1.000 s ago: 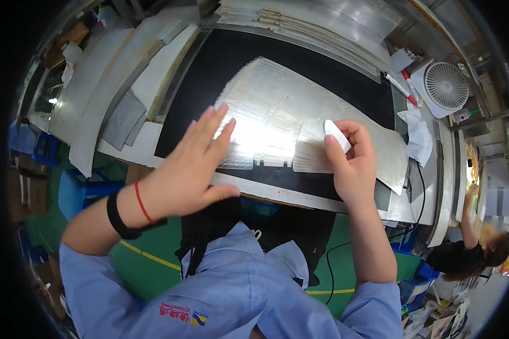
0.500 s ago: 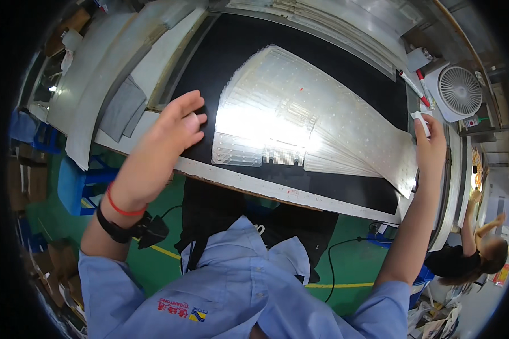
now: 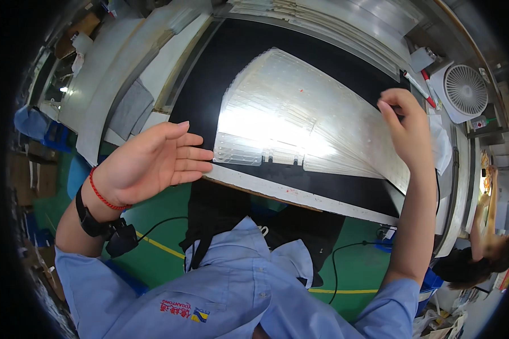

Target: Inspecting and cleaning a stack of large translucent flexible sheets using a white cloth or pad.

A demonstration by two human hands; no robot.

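Note:
A fanned stack of thin, clear plastic-looking sheets [image 3: 305,113] lies on a black mat, with strong glare across its middle. My left hand [image 3: 164,155] is open at the stack's left edge, its palm turned inward and fingers stretched toward the sheets. Over the upper edge of the stack's right end, my right hand [image 3: 402,121] has its fingers and thumb curled together, and no object shows in it. Beside the right forearm is a blurred white cloth-like thing [image 3: 440,141].
Markers [image 3: 419,89] and a white fan [image 3: 465,90] are at the far right. More sheets [image 3: 333,34] are stacked along the back. A folded grey cloth [image 3: 131,110] lies at the left. Beyond the right side is another person [image 3: 472,260].
My right hand has let go of the white thing and moved left over the sheets, its fingers curling. My left hand has come nearer me and turned its palm toward the stack.

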